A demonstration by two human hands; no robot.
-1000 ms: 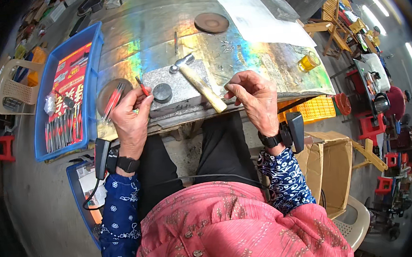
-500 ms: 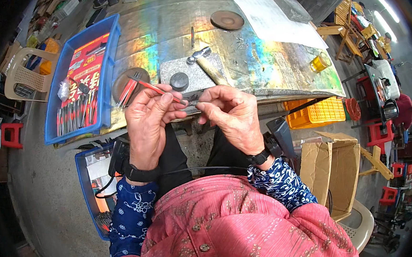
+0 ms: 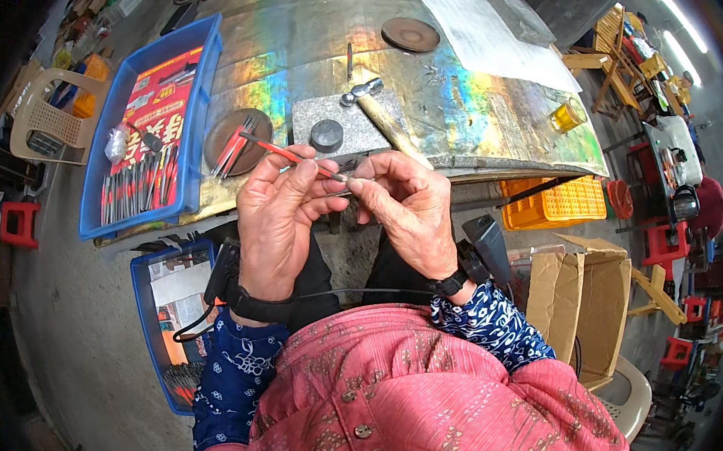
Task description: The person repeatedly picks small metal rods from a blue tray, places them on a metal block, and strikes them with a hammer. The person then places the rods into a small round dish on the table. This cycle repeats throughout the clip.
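My left hand (image 3: 274,227) is closed in a pinch around a slim red-and-black stick-like tool (image 3: 288,154), tilted with one end up to the left. My right hand (image 3: 415,213) is closed too, thumb against fingers, right at the tool's lower end; whatever it pinches is too small to make out. Just beyond the hands, a round brown dish (image 3: 219,128) carries several similar red-and-black tools (image 3: 232,152). A hammer (image 3: 384,125) with a wooden handle rests over a grey speckled slab (image 3: 305,112), beside a black round block (image 3: 326,135).
At the left stands a blue tray (image 3: 214,64) with rows of red-and-black tools and a red printed sheet. Farther back lie a dark stick (image 3: 349,61), a second brown dish (image 3: 410,34) and white paper (image 3: 482,37). A yellow jar (image 3: 568,115) stands near the right edge; a cardboard box (image 3: 556,312) is below.
My left hand has come slightly right with the tool, so its lower end now meets my right fingertips. The whole view has shifted a little.
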